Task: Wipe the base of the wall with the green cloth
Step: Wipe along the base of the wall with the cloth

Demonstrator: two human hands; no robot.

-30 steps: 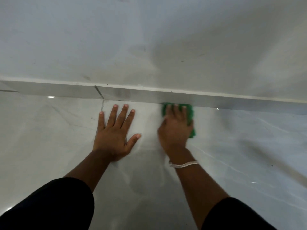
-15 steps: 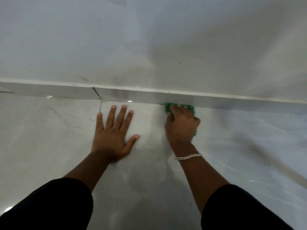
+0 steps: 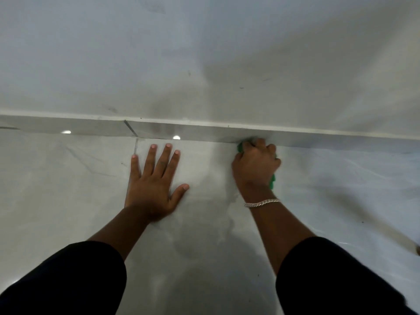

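Right hand (image 3: 255, 165) is fisted around the green cloth (image 3: 240, 147), fingers curled over a bunched wad; only small bits of green show, one at the fingertips against the skirting and one under the heel of the palm. Left hand (image 3: 152, 181) holds nothing: flat on the floor (image 3: 68, 201), fingers spread, apparently propping body weight.

Cloth position: pressed into the joint where the skirting strip (image 3: 204, 133) at the base of the wall (image 3: 204, 53) meets the floor, right of the vertical tile joint (image 3: 130, 129).

Handling, as a judgement: cloth looks light, soft and fully compliant, no fragility. It will fold and creep under the palm, so a bunched fist grip with fingertips driving the leading edge suits the corner better than a flat palm. Glossy tile likely offers low friction, and more so if damp; wetness cannot be told from the pictures.

Containers: none in view, no bucket, bottle or tray.

Bracelet (image 3: 261, 203) sits on the right wrist, clear of the cloth.
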